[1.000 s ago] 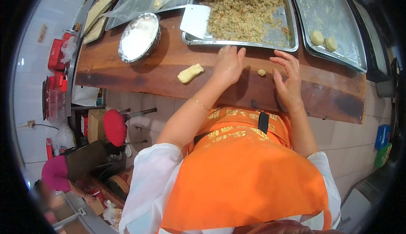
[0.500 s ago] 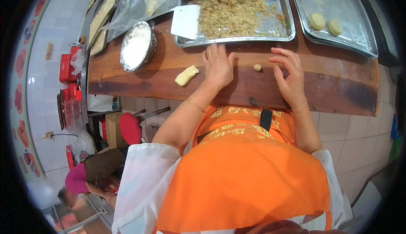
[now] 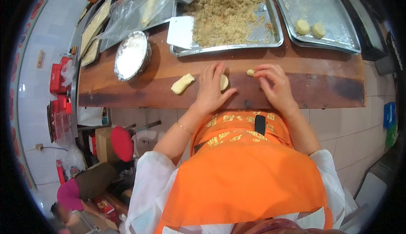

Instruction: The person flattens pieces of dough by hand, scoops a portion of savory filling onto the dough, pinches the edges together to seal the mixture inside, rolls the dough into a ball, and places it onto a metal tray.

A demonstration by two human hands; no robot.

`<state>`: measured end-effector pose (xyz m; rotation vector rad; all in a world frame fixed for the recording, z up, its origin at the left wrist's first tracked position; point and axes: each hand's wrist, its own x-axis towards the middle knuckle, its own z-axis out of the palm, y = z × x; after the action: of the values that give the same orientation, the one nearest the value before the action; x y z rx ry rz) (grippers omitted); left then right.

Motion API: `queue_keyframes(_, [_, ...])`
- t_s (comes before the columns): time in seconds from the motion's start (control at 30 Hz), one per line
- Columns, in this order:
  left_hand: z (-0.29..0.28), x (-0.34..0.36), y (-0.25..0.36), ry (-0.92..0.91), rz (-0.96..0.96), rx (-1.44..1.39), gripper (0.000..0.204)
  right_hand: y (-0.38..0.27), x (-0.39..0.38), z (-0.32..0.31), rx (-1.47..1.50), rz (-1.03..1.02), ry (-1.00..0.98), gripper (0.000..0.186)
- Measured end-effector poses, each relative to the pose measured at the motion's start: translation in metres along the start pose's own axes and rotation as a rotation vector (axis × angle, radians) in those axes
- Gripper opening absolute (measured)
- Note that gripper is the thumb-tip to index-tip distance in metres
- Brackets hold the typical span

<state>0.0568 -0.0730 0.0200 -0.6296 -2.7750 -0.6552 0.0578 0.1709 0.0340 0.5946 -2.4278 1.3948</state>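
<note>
My left hand [image 3: 210, 86] rests palm down on the wooden table, fingers extended and thumb apart. Between its thumb and fingers a pale, round piece of dough [image 3: 224, 82] shows, partly covered by the hand. Just left of this hand lies a longer lump of dough [image 3: 182, 84]. My right hand [image 3: 275, 85] hovers low over the table, open, with its fingers loosely bent. Its fingertips are beside a small dough bit [image 3: 250, 72]; whether they touch it I cannot tell.
Beyond my hands stands a metal tray [image 3: 228, 46] of crumbly filling, with a white scraper [image 3: 181, 32] at its corner. A bowl of flour [image 3: 132, 55] is on the left. Two dough rounds [image 3: 302, 27] sit on another tray [image 3: 330, 5]. Another person [image 3: 69, 194] is bent over at lower left.
The round dough piece now shows beside my left hand, where the hand hid it before. My right hand has come closer to the small dough bit. The whole view has shifted slightly.
</note>
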Motion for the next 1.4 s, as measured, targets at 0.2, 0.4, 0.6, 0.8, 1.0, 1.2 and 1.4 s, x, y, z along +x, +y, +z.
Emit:
queue_keyframes(0.2, [0.009, -0.020, -0.020, 0.019, -0.200, -0.254, 0.059, -0.016, 0.020, 0.031, 0.030, -0.083, -0.219, 0.039])
queue_keyframes(0.4, [-0.004, 0.025, 0.016, -0.113, -0.663, -1.961, 0.057, -0.033, 0.051, 0.026, -0.024, -0.186, -0.243, 0.058])
queue_keyframes(0.6, [-0.006, 0.057, 0.041, -0.120, -0.469, -1.700, 0.051, 0.019, 0.069, -0.058, -0.238, -0.113, 0.067, 0.051])
queue_keyframes(0.8, [-0.018, 0.040, 0.023, 0.022, -0.531, -1.461, 0.041, 0.139, 0.084, -0.212, -0.586, 0.372, 0.279, 0.050])
queue_keyframes(1.0, [-0.014, 0.027, 0.010, 0.089, -0.641, -1.433, 0.037, 0.183, 0.095, -0.247, -0.597, 0.469, 0.153, 0.049])
queue_keyframes(1.2, [-0.014, 0.029, 0.010, 0.082, -0.622, -1.422, 0.031, 0.206, 0.110, -0.243, -0.666, 0.421, -0.089, 0.047])
queue_keyframes(1.4, [-0.016, 0.025, 0.010, 0.084, -0.640, -1.428, 0.027, 0.181, 0.105, -0.246, -0.589, 0.395, -0.091, 0.046])
